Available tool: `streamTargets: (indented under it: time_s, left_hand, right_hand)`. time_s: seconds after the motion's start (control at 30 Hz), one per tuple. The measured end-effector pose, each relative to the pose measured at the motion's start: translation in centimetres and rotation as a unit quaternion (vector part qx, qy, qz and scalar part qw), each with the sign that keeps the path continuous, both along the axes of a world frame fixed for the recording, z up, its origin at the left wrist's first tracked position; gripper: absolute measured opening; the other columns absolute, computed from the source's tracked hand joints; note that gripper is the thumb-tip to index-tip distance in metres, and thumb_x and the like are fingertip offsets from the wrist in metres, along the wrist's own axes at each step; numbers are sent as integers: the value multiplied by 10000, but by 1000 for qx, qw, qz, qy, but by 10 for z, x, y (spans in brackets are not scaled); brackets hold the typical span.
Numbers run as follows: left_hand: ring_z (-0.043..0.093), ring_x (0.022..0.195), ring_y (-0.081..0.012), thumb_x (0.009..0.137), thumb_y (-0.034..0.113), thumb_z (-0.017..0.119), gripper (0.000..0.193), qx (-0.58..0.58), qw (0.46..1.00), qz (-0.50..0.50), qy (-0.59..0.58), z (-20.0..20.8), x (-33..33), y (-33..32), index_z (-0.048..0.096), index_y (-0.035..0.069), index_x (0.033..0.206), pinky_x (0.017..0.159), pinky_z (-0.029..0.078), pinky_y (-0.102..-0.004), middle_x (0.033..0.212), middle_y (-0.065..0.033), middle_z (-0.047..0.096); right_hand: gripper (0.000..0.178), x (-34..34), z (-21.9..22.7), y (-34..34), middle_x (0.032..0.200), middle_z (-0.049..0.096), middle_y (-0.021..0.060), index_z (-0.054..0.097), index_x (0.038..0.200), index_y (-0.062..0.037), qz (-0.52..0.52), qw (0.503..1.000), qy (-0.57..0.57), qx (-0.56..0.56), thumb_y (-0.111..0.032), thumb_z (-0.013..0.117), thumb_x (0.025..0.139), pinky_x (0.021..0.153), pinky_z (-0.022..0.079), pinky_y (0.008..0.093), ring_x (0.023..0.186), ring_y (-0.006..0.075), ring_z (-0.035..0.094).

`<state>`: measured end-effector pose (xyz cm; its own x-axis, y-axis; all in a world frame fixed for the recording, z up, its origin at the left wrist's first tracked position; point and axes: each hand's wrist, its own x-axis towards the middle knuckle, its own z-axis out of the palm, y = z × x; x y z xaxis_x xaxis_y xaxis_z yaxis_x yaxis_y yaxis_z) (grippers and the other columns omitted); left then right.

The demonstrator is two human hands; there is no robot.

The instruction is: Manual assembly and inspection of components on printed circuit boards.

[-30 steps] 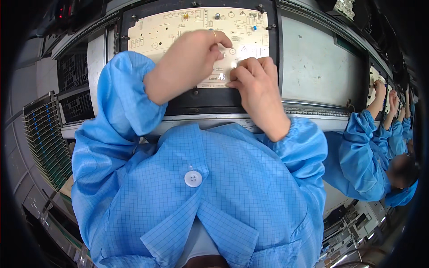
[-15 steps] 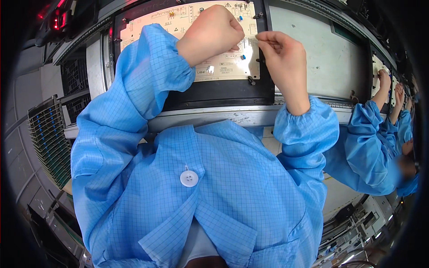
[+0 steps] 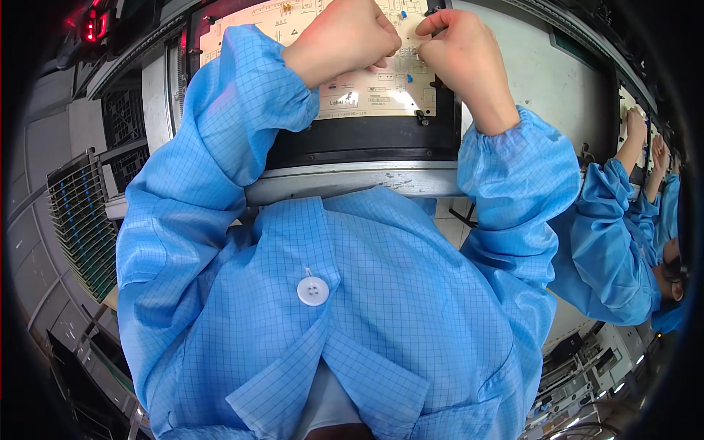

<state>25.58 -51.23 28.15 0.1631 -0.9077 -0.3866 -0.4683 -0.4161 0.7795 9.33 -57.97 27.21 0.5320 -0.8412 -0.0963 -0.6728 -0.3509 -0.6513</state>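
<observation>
Curls left hand (image 3: 341,37) over cream circuit board (image 3: 370,92), cannot tell whether gripping anything; poises right hand (image 3: 467,55), narrowly parted, by far right edge.

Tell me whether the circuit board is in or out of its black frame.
In: the black frame borders the circuit board left, right and below.

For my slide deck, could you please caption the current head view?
Left hand and right hand over a cream circuit board in a black frame.
</observation>
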Motion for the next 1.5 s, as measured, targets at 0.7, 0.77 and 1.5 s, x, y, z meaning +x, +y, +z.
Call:
streamTargets:
  time_s: [0.7, 0.77, 1.5]
  left_hand:
    - [548, 416, -127, 805, 120, 638, 190, -18, 999, -18, -25, -14, -17, -9, 698, -58, 833, 365, 412, -287, 553, -84, 587]
    - [537, 398, -130, 801, 129, 636, 185, 22, 999, -23, -3, -11, -20, -13, 680, -51, 793, 349, 398, -297, 519, -78, 560]
    - [694, 861, -452, 747, 241, 630, 407, -43, 991, -48, -118, -4, -38, -35, 676, -140, 883, 773, 538, -464, 854, -373, 639]
  right_hand:
    - [152, -6, -26, 94, 921, 621, 164, 629, 961, 16, 71, 980, -117, -145, 6, 691, 823, 747, 502, 449, 874, 358, 602]
    - [123, -13, -26, 91, 860, 631, 153, 630, 938, -3, 63, 977, -170, -109, 6, 687, 830, 716, 495, 449, 827, 351, 611]
    - [185, -41, -22, -3, 841, 747, 97, 720, 1001, 27, -55, 995, -70, -46, -78, 705, 850, 681, 551, 256, 726, 141, 701]
